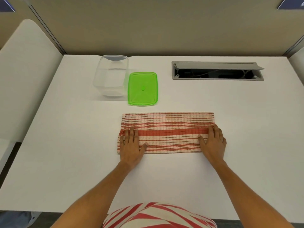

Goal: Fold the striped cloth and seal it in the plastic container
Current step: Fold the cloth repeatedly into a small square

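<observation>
The striped cloth (167,132) lies long axis left-right; left hand (131,143) and right hand (213,142) press its 2 ends flat-fingered, gripping nothing.

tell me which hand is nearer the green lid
Left. The left hand presses the left end of the striped cloth, just below the green lid. The right hand presses the cloth's right end, well off to the lid's right.
</observation>
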